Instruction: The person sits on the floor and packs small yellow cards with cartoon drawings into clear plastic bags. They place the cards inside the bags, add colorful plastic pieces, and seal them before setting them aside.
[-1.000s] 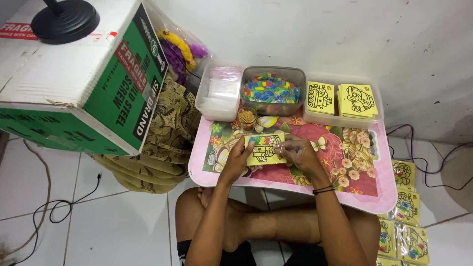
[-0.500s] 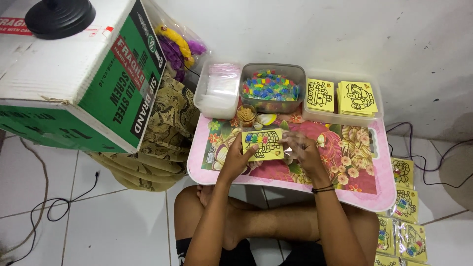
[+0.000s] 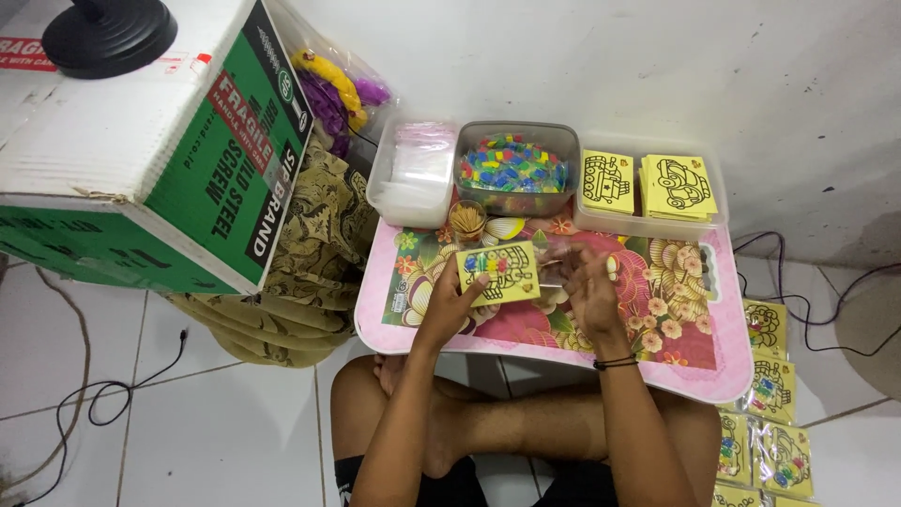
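Both forearms are stretched up from the bottom middle of the frame, angled slightly toward each other. The left hand (image 3: 453,302) is held just left of centre, thumb up and fingers curled in a light pinch. The right hand (image 3: 589,286) is raised a bit right of centre, seen from the back, its fingers bent and bunched, though their grip can't be made out. A dark band is worn round the right wrist. Bare crossed legs are seen below.
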